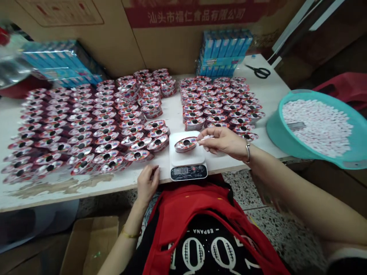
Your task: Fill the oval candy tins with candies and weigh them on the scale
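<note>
A white kitchen scale stands at the table's front edge, its small display lit. On its platform sits an oval packet, red and white with a dark round hole in its top. My right hand reaches in from the right, its fingers pinched on small white wrapped pieces beside the packet's right tip. My left hand rests loosely closed against the table edge, left of the scale, with nothing showing in it. Rows of similar oval packets fill the table to the left, and another group stands behind the scale.
At the right, a turquoise basin holds many small white pieces and a metal scoop. Black scissors lie at the back right. Blue boxed packs stand against the cardboard. An open carton is below the table.
</note>
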A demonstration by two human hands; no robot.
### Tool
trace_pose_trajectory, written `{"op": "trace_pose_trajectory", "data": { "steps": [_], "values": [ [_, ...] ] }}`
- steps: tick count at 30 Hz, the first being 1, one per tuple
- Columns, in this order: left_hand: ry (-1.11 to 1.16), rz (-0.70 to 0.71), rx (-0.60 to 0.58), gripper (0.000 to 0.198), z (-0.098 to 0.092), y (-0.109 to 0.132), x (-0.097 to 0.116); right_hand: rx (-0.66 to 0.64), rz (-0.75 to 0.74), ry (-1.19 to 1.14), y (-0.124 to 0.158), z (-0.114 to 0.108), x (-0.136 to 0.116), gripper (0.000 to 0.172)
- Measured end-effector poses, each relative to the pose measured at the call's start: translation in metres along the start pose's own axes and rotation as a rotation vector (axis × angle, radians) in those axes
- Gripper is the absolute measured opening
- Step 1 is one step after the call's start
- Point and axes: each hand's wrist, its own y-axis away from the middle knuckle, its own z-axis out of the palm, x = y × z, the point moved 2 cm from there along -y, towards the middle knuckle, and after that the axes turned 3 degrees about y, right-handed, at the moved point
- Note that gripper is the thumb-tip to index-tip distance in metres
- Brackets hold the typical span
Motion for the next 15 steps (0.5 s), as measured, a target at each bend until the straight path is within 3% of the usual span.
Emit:
{"op": "trace_pose_trajectory", "data": {
  "steps": [6,15],
  "values": [
    [-0.035,0.053,0.022,0.012,0.006,0.0,-0.008,0.012,-0.049,0.177,-0.024,0.017,-0.007,0.002],
    [-0.059,0.076,0.033,0.009,0.006,0.001,-0.01,0.084,-0.19,0.767,-0.042,0.034,-0.013,0.012]
  ]
}}
